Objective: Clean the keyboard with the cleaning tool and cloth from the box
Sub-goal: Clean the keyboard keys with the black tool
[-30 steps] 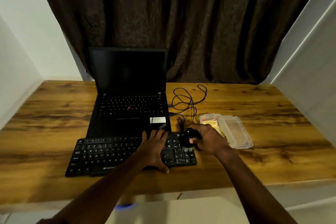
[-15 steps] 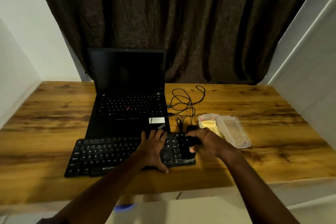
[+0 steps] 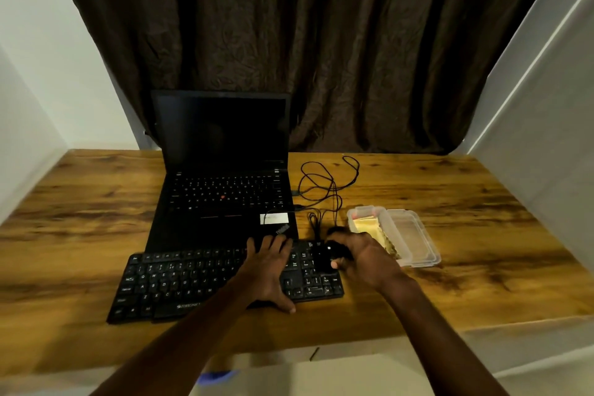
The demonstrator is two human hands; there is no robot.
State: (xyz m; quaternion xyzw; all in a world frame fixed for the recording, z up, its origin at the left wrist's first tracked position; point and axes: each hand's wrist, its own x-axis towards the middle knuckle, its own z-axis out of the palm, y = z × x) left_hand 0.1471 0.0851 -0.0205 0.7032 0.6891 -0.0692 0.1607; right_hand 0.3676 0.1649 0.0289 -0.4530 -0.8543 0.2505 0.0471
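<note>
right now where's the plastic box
In the head view, the plastic box sits open on the table, right of the keyboard, just beyond the right hand.

Two bare forearms, no sleeves

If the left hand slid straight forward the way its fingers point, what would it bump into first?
Probably the laptop. The left hand lies flat on the keyboard, fingers pointing away toward the laptop's front edge, which sits just beyond the fingertips.

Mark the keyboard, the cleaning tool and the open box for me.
keyboard point(image 3: 180, 283): head view, on its left letter keys.
cleaning tool point(image 3: 334, 251): head view, dark body in the right hand.
box point(image 3: 369, 214): head view, far rim.
</note>
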